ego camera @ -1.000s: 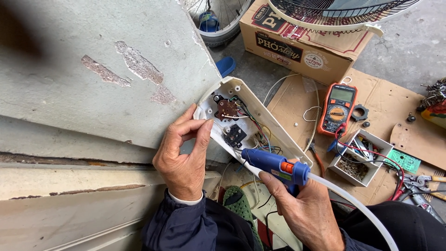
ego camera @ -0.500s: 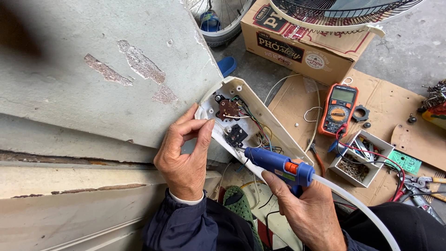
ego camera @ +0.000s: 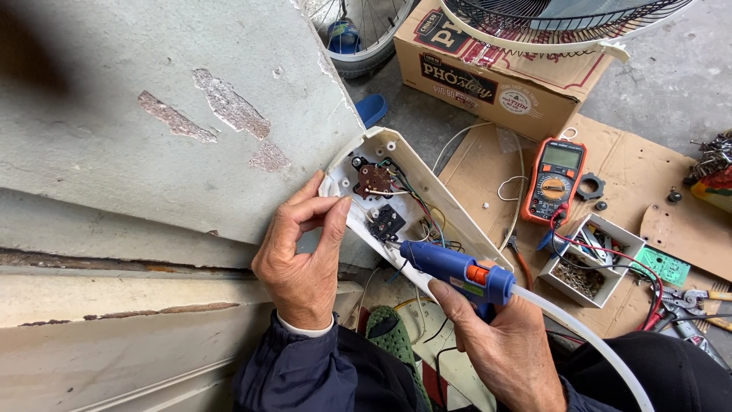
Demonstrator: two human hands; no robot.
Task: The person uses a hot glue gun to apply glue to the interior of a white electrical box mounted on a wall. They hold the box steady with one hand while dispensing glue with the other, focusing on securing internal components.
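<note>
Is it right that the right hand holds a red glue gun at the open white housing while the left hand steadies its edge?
Not quite: the head view shows the glue gun in the right hand is blue, with only an orange switch. The left hand does steady the white housing.

Blue glue gun [ego camera: 456,271] points into the open white housing [ego camera: 427,194], tilted.

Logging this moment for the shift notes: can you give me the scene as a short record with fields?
left hand: pinches the edge of the white plastic housing, steadying it
right hand: holds the blue glue gun, nozzle aimed into the housing
inside housing: brown switch, black switch, coloured wires
white glue stick: trails out behind the gun
nearby on cardboard: orange multimeter, small parts tray
</note>
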